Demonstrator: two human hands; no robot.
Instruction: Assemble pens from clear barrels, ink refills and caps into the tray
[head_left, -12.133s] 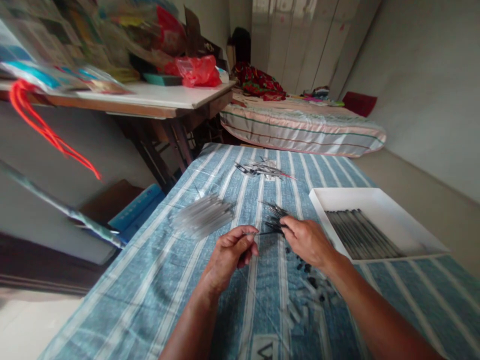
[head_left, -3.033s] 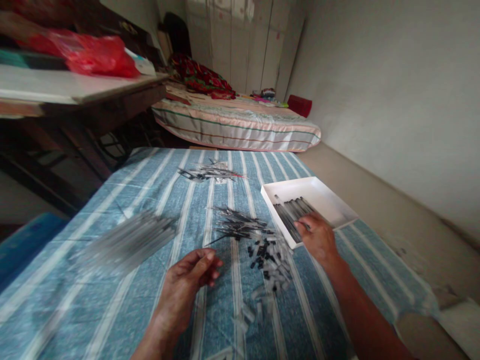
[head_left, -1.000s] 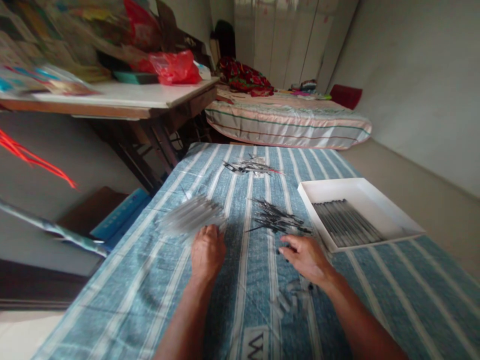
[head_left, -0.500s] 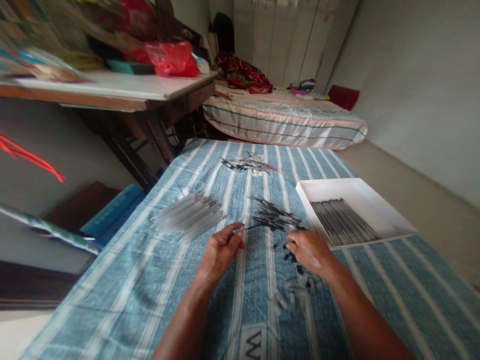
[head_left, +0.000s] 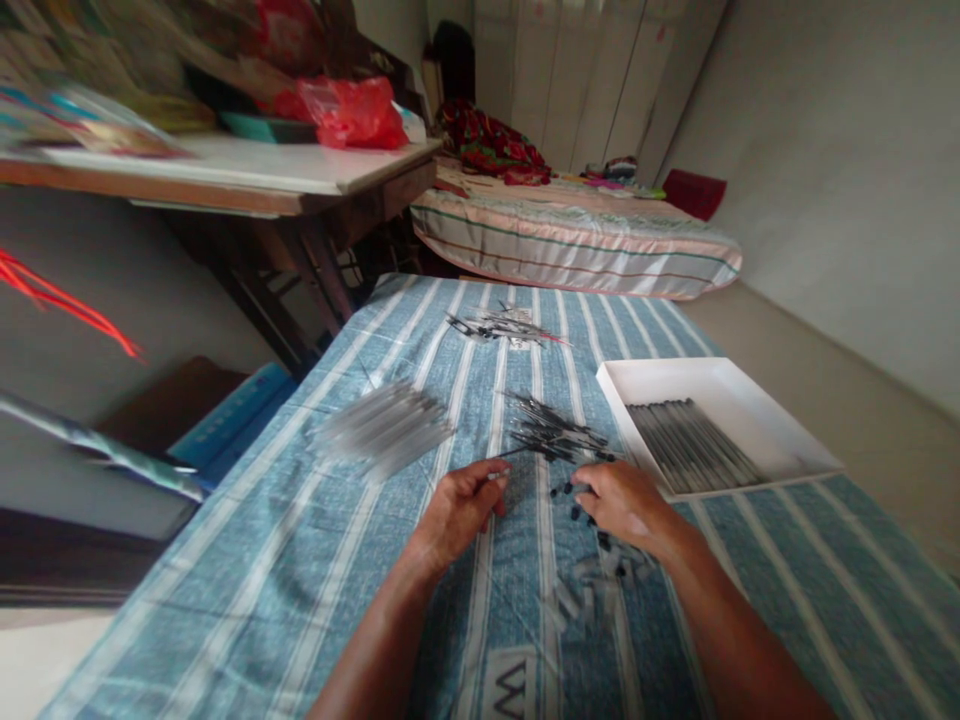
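Between the thumb and fingers of my left hand (head_left: 466, 508) is a thin dark stick (head_left: 516, 452) like a pen refill, its tip pointing right. My right hand (head_left: 619, 497) is closed at the fingertips over small black caps (head_left: 576, 512); whatever it pinches is hidden. Just beyond both hands lies a loose pile of black refills (head_left: 559, 428). Clear pen tubes (head_left: 386, 428) rest side by side on the left. Below my right hand are scattered small clear and black pieces (head_left: 592, 580), blurred.
A white box (head_left: 795, 440) at right holds a row of dark-filled pens (head_left: 694, 440). Farther back on the striped cloth (head_left: 360, 600) sits another small pile of thin pieces (head_left: 506, 325). A white-topped table (head_left: 247, 175) stands at left, a bed (head_left: 577, 235) behind.
My left hand has moved slightly right and nearer with the stick, closer to my right hand. My right hand stays over the black caps. The view has shifted a little.
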